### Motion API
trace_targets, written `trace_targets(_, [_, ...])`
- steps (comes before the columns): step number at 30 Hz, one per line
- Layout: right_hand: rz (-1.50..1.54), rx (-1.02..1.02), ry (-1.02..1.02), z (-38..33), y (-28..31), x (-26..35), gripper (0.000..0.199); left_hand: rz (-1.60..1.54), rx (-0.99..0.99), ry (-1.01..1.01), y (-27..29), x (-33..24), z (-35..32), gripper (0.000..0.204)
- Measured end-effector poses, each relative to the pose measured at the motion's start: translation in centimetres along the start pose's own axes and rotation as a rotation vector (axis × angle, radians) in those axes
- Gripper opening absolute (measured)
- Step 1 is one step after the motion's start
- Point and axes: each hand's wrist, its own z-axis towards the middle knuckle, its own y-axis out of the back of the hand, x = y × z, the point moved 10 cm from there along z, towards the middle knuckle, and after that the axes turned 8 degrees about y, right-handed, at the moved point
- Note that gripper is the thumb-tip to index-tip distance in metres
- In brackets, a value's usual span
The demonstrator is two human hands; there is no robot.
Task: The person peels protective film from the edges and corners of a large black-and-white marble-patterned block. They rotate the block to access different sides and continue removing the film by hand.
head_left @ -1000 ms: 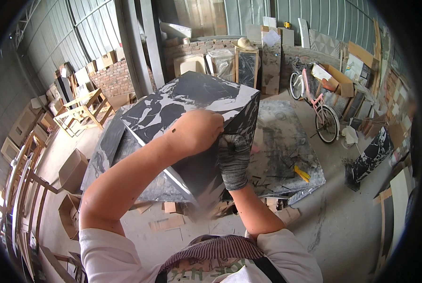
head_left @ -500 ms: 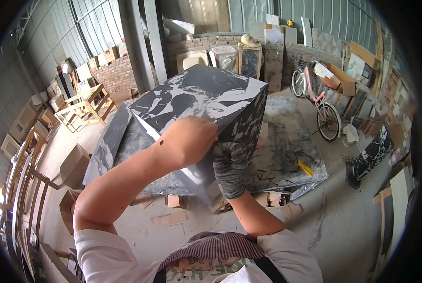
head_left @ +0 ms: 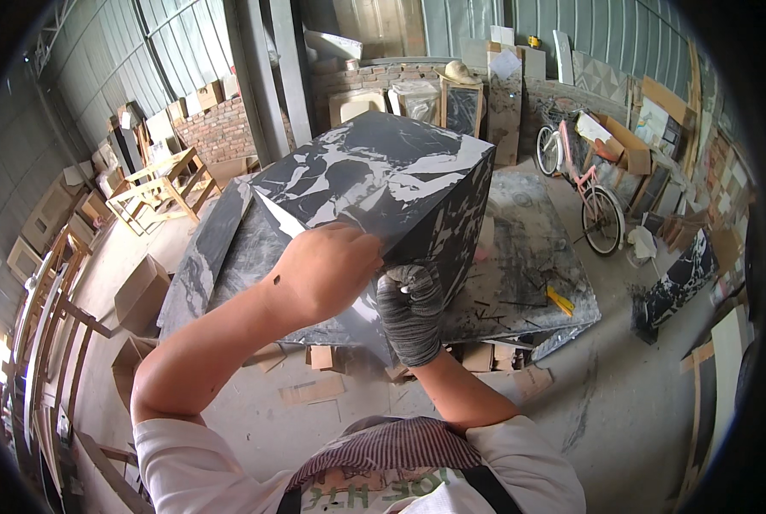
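Note:
A large box-shaped block [head_left: 374, 167] with a black and white marble pattern stands with one corner toward me. My left hand [head_left: 332, 267], bare, is closed with its knuckles up in front of the block's near top corner. Beside it, my right hand [head_left: 410, 313] wears a grey knitted glove and has its fingers curled in, close to the same near edge. The two hands are nearly touching. Whatever the fingers hold is hidden or too small to name, though a small pale spot shows between the gloved fingers.
The block rests on a dusty slab-topped stand [head_left: 529, 248]. On the slab lie a yellow tool [head_left: 560, 300] and dark slivers. Cardboard pieces [head_left: 313, 391] are on the floor. A pink bicycle [head_left: 584, 180] stands back right, a wooden frame [head_left: 156, 193] back left, and a marble-patterned offcut [head_left: 683, 274] at right.
Both hands have drawn slightly toward me and left, a little lower relative to the block's near corner. Both stay closed. The whole view has shifted slightly.

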Motion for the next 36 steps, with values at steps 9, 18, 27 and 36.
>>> trace_targets(9, [-0.077,0.044,0.17,2.3,0.8,2.7,0.009,0.081,-0.024,0.108,0.9,-0.1,-0.9,0.012])
trace_targets(18, [-0.042,-0.018,0.278,2.7,0.8,3.0,0.01,0.138,-0.055,0.084,0.8,-0.9,-2.1,0.009])
trace_targets(27, [0.023,0.032,0.193,2.9,0.8,2.4,0.015,0.096,-0.153,0.078,1.1,-0.9,-2.2,0.008])
trace_targets(36, [-0.043,0.058,0.22,1.5,0.7,1.5,0.017,0.109,-0.067,0.054,-1.4,-0.4,-3.3,0.007])
